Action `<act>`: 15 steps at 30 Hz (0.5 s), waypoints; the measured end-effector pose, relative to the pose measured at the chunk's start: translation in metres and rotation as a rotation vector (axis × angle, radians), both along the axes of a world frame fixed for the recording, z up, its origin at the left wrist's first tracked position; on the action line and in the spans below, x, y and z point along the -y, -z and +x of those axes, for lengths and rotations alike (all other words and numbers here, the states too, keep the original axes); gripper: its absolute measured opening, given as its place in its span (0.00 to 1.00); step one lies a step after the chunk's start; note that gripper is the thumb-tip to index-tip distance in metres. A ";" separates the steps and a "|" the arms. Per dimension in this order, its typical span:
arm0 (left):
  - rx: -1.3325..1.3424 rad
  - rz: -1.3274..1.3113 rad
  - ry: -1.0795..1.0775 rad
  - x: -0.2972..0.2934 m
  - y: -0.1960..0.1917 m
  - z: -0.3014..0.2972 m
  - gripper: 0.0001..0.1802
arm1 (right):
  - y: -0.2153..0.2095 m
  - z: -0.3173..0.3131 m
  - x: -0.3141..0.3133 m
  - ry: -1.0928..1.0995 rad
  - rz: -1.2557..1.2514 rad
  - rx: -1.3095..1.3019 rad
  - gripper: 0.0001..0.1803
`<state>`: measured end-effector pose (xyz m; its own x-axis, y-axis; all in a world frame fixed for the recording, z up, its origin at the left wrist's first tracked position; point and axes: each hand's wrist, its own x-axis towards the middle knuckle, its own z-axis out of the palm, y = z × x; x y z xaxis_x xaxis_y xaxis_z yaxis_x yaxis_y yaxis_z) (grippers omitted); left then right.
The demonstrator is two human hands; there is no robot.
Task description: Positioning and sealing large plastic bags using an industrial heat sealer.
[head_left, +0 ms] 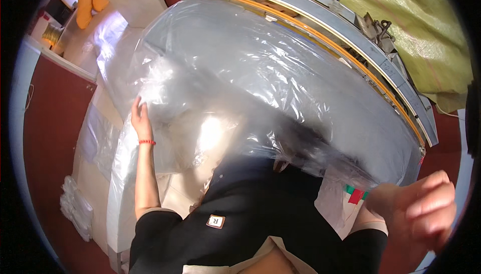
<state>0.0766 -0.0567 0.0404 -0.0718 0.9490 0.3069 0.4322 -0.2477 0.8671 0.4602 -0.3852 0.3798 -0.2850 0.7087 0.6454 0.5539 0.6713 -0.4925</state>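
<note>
Reaching out unclenched, the left hand (pixel 141 119) is against or just over clear plastic sheeting (pixel 280 73) spread to its right; the right hand (pixel 426 209) curls farther right, grip impossible to tell. Ahead of both runs a metal rail (pixel 373 48).

- I see the left hand (pixel 142 119) open at the clear plastic sheeting (pixel 270 58).
- I see the right hand (pixel 426 206) raised, fingers curled, blurred.
</note>
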 end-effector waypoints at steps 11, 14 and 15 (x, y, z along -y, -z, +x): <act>0.262 -0.253 -0.248 0.060 0.041 -0.070 0.14 | 0.006 -0.067 -0.022 -0.109 0.078 -0.206 0.18; 0.258 -0.273 -0.195 0.061 0.052 -0.061 0.12 | 0.010 -0.069 -0.032 -0.173 0.116 -0.280 0.16; 0.258 -0.277 -0.203 0.061 0.057 -0.059 0.12 | 0.012 -0.069 -0.036 -0.194 0.130 -0.306 0.16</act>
